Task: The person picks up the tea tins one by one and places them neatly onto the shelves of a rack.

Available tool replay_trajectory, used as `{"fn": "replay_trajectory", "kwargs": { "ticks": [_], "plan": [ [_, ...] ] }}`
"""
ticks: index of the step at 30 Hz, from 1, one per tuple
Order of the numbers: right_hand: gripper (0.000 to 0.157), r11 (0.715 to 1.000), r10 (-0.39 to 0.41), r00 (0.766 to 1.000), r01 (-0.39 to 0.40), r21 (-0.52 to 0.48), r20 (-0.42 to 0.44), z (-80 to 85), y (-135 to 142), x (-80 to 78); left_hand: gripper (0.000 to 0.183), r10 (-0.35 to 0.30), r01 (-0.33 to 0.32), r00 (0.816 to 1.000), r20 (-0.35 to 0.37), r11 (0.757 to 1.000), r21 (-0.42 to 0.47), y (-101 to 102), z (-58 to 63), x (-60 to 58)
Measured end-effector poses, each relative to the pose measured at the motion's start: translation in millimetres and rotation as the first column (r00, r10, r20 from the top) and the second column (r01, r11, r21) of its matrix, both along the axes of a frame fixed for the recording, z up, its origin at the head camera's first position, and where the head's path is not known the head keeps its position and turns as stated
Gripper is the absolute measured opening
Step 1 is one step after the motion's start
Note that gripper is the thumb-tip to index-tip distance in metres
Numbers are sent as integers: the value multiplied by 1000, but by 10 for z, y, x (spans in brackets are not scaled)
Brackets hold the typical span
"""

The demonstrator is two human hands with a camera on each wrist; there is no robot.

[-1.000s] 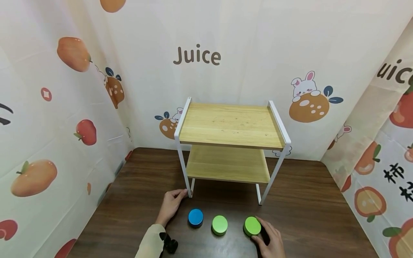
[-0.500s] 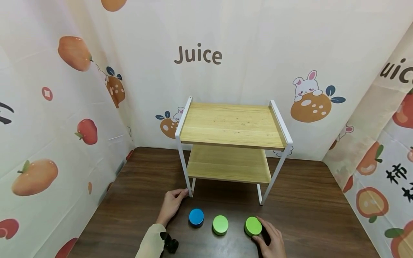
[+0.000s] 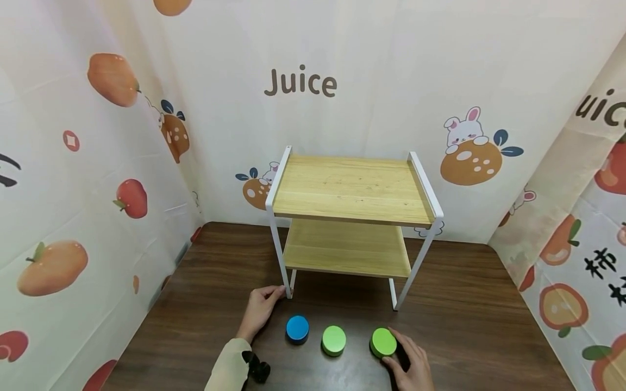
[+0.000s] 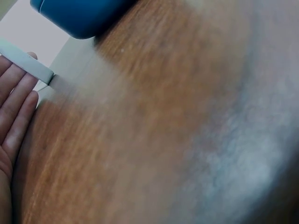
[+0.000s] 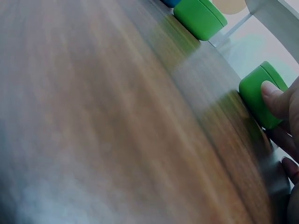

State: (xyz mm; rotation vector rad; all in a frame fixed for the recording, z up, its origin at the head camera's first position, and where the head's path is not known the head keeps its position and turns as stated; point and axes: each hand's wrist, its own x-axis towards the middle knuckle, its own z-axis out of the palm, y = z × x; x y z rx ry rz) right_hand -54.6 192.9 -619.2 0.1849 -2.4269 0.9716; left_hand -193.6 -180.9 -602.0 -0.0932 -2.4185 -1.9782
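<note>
A small two-tier shelf with white metal legs and light wood boards stands on the dark wooden table. My left hand pinches the foot of its front left leg; in the left wrist view the fingers lie behind that white leg. My right hand holds a bright green round lidded container between thumb and fingers, low at the table. Its lid seam shows in the right wrist view, with the thumb against the side. A paler green round container and a blue one stand to its left.
The table has a printed fabric backdrop along its back and both sides. The shelf's back is close to that cloth. A black object sits at the left sleeve cuff.
The head view has shifted very slightly. Both hands, the containers and the shelf keep their places.
</note>
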Motion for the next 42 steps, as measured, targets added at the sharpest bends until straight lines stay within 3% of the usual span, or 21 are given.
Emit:
{"fn": "replay_trajectory", "kwargs": {
  "ticks": [7,16,21,30,42],
  "plan": [
    [76,1000,0,1000,-1,-12,-22,-3,-3,-8,24,-11,11,1000,5,1000,-2,2,-7,-16],
    [74,999,-47,998,48,-23,50,30,-22,10,25,-14,14,1000,4,1000,-6,9,-6,-19],
    [74,997,-22,999,24,-72,29,5,-27,2,24,-13,13,1000,17,1000,-3,0,-4,-17],
    [75,997,10,1000,-10,-74,-7,-20,-22,-6,26,-19,19,1000,4,1000,-13,-8,-7,-14],
    [74,998,-25,998,29,-62,65,32,-42,21,26,-12,12,1000,-2,1000,9,-8,6,5]
  ]
}}
